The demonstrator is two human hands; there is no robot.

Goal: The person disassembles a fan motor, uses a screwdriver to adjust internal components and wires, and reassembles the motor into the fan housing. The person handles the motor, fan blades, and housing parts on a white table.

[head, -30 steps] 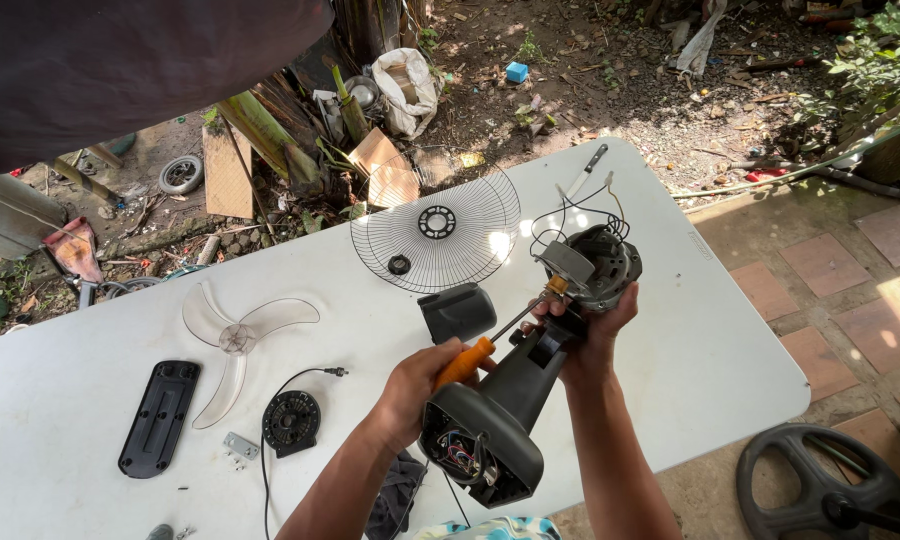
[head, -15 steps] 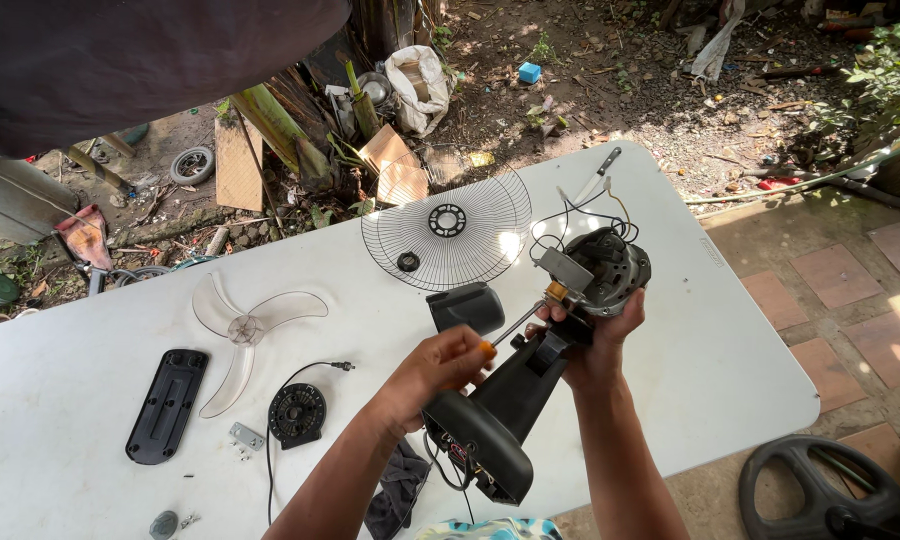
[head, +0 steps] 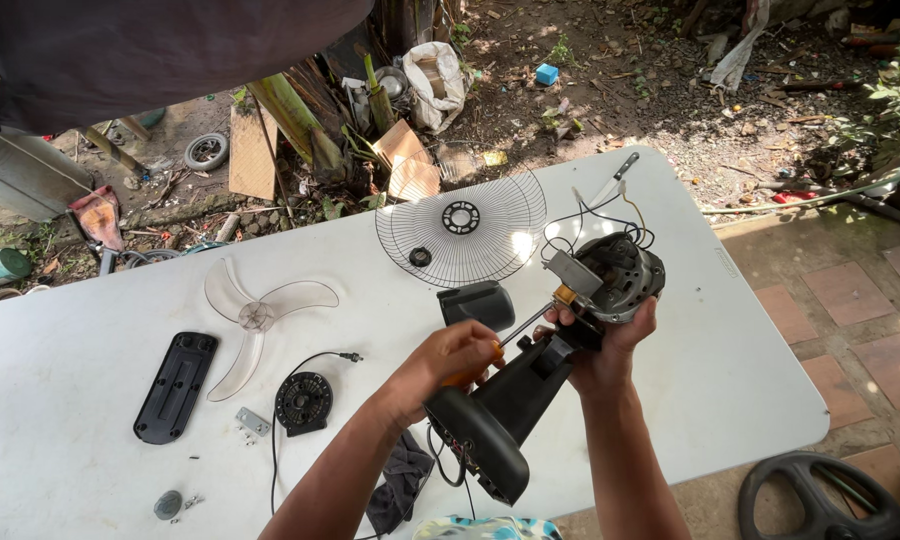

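Orange screwdriver handle [head: 467, 368] mostly hidden in my left hand [head: 450, 355], fist wrapped round it, shaft at motor. My right hand [head: 610, 350] clasps fan motor [head: 618, 275] atop black fan stand [head: 505, 415], above white table [head: 730, 360]. Fingertips hidden. Blue box [head: 545, 73] lies on dirt, label unreadable.

We are finding open counter [head: 730, 330] right of our hands; leftward, the black cover [head: 477, 303], wire guard [head: 460, 228] and clear blade [head: 255, 315] are crowding passage.
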